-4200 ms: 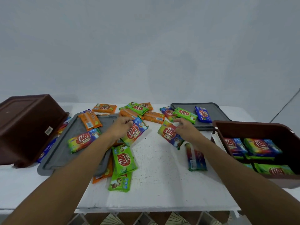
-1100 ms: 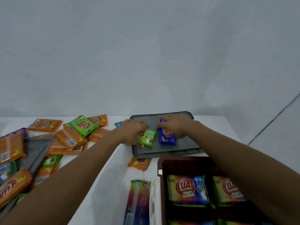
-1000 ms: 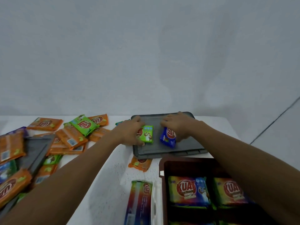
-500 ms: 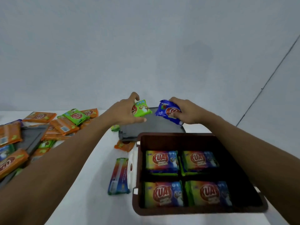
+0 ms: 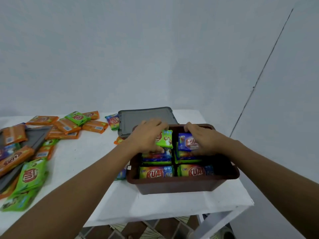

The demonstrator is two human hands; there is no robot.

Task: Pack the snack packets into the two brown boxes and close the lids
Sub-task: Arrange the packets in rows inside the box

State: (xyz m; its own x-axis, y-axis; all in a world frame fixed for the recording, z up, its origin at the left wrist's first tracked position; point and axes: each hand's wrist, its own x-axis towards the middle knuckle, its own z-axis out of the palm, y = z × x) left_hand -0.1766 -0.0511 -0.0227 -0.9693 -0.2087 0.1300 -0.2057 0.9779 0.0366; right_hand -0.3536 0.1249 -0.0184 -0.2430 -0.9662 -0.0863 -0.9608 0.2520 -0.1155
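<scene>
white table (image 5: pixel 86 161) against pale wall (image 5: pixel 155 49); left hand (image 5: pixel 148 137) gripping green packet (image 5: pixel 165 139), right hand (image 5: pixel 202 140) gripping blue packet (image 5: pixel 186 143), inside brown box (image 5: pixel 181 186); grey lid (image 5: pixel 146 116) behind.

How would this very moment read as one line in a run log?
step: loading brown box | left hand: holds green packet | right hand: holds blue packet | grey lid: off, behind box

a single wide-angle camera on the person's head looks forward and down, quite near the white table (image 5: pixel 81 157); the brown box (image 5: pixel 181 186) sits in the middle, the grey wall (image 5: pixel 155 49) fills the upper half.
</scene>
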